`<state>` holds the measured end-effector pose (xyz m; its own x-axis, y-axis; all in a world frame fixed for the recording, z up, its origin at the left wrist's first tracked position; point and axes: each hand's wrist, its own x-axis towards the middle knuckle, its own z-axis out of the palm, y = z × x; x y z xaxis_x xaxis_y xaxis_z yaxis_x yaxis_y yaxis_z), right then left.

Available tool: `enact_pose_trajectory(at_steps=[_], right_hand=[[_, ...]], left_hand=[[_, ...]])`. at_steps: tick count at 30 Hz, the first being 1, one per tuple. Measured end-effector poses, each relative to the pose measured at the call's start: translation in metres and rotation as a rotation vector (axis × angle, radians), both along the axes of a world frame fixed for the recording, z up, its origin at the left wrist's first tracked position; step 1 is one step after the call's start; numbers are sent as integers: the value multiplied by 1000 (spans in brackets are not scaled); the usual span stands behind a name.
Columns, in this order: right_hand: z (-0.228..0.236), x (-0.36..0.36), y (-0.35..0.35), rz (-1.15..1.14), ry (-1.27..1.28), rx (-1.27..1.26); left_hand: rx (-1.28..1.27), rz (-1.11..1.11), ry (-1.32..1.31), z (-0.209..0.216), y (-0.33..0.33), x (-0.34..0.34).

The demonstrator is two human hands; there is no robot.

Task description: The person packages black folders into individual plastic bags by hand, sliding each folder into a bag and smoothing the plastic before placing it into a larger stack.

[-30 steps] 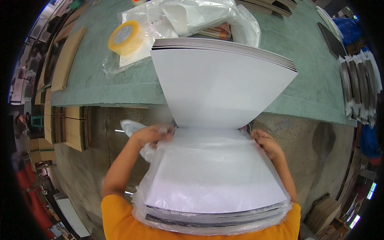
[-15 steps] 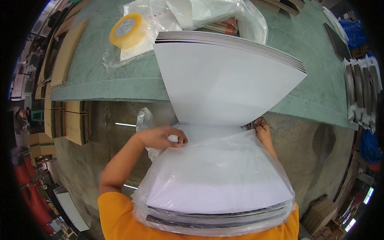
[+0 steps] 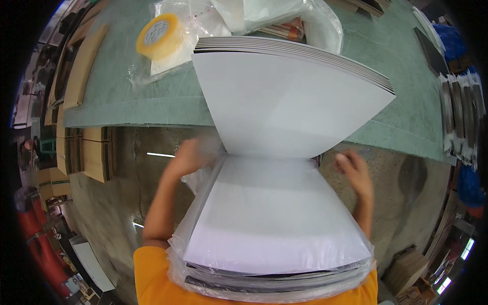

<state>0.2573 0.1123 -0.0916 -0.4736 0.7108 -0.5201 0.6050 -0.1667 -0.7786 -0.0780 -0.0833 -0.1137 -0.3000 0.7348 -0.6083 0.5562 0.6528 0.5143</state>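
A thick stack of white boards (image 3: 290,91) lies opened out before me, its far half resting on the table's front edge. The near half (image 3: 277,213) slopes toward my body inside a clear plastic bag (image 3: 178,254). My left hand (image 3: 190,155) is by the stack's left side at the fold, close to the bag's loose edge; motion smears its fingers. At the right of the fold, my right hand (image 3: 354,170) is apart from the stack. Its fingers are loosely bent, with nothing visible in them.
The green table (image 3: 152,101) bears a yellow tape roll (image 3: 158,36) on plastic packaging at the far left. More clear plastic (image 3: 284,15) lies behind the stack. Cardboard boxes (image 3: 96,155) stand below at left; wrapped bundles (image 3: 460,119) stand at the right edge.
The bag's edge has gone up the near half to the fold. My left hand has moved up and left; my right hand has let go of the bag and moved right.
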Motion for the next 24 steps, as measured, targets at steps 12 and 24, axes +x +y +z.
enact_pose_trajectory(at_steps=[12, 24], right_hand=[[-76, -22, -45, 1012, -12, 62], [93, -87, -25, 243, 797, -200]], left_hand=[[240, -229, -344, -47, 24, 79], [868, -122, -793, 134, 86, 73]])
